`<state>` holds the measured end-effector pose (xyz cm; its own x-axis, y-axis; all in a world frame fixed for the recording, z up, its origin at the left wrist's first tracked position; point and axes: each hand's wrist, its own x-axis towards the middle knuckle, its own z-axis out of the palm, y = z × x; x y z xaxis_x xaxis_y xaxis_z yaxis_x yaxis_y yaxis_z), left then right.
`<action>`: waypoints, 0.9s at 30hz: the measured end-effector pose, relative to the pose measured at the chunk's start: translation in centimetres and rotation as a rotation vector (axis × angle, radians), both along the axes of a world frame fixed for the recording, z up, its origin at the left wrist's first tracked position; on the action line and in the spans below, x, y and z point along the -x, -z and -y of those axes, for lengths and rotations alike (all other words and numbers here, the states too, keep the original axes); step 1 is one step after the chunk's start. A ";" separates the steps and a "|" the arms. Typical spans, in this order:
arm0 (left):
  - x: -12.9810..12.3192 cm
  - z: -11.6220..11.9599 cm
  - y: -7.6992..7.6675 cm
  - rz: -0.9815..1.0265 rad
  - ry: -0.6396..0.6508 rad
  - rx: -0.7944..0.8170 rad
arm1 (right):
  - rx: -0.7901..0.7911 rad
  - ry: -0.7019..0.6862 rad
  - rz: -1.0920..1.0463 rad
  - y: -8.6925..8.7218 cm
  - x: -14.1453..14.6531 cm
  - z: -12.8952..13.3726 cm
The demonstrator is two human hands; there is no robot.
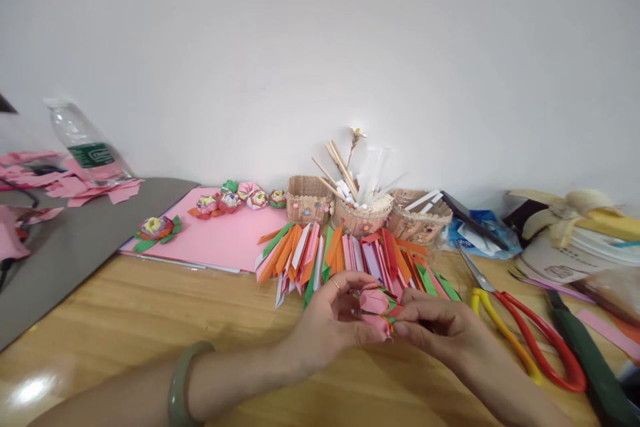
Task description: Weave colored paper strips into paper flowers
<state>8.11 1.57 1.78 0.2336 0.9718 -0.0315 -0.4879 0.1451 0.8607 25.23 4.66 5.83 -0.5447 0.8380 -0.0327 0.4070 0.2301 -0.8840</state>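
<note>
Smooth white wall (320, 47) behind a glossy, wood-grained counter (150, 307). Left to right: clear plastic bottle (90, 143); flat pink sheet (240, 240) bearing rounded, layered paper flowers (156, 229); slender folded paper strips (285, 257) before three small, rough-walled baskets (357, 220); left hand (327, 320) and right hand (445, 327), both pinching one faceted pink-and-green folded-paper piece (375, 301) between them, nearer than the strips; steel scissors (493, 293) with looped red-and-yellow handles.

Left forearm (250, 371): one, entering low at left, reaching inward. Left hand (323, 320): one, fingers (351, 278) arched over in a curved grip, thumb (361, 332) extended below. Right forearm (513, 377): one, slanting up from the lower right. Right hand (447, 327): one, index finger (419, 307) and thumb pinching; remaining fingers seemingly folded, partly hidden.
</note>
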 end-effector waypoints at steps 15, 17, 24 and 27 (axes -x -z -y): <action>0.0 -0.1 0.2 0.013 -0.001 -0.027 | -0.174 0.069 0.019 0.7 0.4 0.1; 0.0 0.0 0.1 0.034 -0.029 -0.021 | -0.345 0.069 0.050 0.5 0.4 0.5; -0.1 -0.1 0.4 0.081 -0.141 -0.018 | -1.118 0.207 0.101 2.2 0.1 1.6; -0.1 -0.1 0.4 0.094 -0.125 -0.027 | -1.127 0.161 0.167 2.7 -0.1 1.6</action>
<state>8.16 1.64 1.41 0.1118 0.9937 0.0111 -0.5797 0.0561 0.8129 25.38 3.09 3.17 -0.4885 0.4967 0.7174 0.5960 0.7904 -0.1414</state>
